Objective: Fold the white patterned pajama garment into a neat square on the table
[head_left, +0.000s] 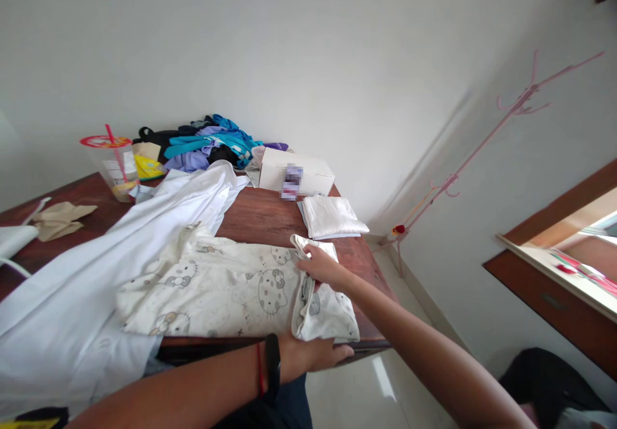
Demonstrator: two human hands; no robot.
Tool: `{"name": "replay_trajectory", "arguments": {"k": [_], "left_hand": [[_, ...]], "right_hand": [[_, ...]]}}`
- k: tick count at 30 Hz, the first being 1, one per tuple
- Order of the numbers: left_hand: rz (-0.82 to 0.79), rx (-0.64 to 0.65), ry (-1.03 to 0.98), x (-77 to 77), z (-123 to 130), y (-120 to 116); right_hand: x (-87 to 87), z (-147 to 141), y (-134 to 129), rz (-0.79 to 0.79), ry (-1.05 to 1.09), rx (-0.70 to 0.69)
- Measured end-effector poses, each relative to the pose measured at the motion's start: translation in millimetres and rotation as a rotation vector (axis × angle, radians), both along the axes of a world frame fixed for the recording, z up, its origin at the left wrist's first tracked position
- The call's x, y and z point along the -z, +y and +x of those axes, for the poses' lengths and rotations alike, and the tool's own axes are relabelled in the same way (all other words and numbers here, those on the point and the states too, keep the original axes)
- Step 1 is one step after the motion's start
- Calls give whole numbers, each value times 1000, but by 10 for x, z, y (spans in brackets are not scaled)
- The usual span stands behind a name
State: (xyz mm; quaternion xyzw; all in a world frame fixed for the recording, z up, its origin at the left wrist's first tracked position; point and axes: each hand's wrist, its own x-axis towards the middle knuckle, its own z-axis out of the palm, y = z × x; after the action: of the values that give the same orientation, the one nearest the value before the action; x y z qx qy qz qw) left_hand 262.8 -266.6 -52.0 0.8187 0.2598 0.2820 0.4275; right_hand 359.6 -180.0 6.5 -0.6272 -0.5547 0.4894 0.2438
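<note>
A cream-white garment (216, 287) with a grey cartoon-cat print lies spread along the table's near edge, its right end folded over. Whether it is a top or trousers I cannot tell. My right hand (321, 265) grips the folded layer near its far edge, fingers closed round the cloth. At the near edge, my left hand (313, 354), with a black band at the wrist, rests against the garment's lower hem. Its fingers stretch to the right, partly hidden. A large white cloth (96, 268) lies to the left, partly under the printed garment.
On the wooden table (263, 213) stand a white box (308, 165) and a plastic cup with straw (116, 172). Folded white fabric (332, 217) lies at right. Clothes (212, 143) are heaped against the wall, beige paper (62, 220) at left. A pink coat rack (463, 165) stands beyond.
</note>
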Motion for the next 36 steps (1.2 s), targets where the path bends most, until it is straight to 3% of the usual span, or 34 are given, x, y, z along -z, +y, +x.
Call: {"name": "replay_trajectory", "arguments": {"k": [5, 8, 10, 13, 15, 18, 21, 24, 27, 32, 36], "left_hand": [[37, -103, 56, 245, -42, -241], [168, -33, 241, 305, -141, -426], [355, 87, 343, 214, -221, -499], [658, 309, 319, -91, -334, -489], [712, 349, 247, -312, -401, -409], [654, 150, 202, -485, -493, -202], [616, -122, 291, -365, -553, 64], [581, -309, 443, -82, -566, 289], [569, -380, 521, 113, -592, 387], [642, -495, 583, 143, -798, 361], [670, -495, 587, 139, -945, 337]], "right_hand": [[179, -144, 44, -66, -63, -14], [254, -151, 43, -31, -69, -60], [272, -142, 18, -23, -33, -106], [246, -88, -55, 15, 55, -169], [220, 19, -119, 116, 103, -155], [248, 337, -228, 376, 52, 39], [378, 752, -359, 508, -81, 271], [514, 1040, -519, 345, -21, 360], [557, 1097, -651, 96, 43, 364], [456, 946, -693, 14, 134, 374], [383, 832, -678, -119, 362, 299]]}}
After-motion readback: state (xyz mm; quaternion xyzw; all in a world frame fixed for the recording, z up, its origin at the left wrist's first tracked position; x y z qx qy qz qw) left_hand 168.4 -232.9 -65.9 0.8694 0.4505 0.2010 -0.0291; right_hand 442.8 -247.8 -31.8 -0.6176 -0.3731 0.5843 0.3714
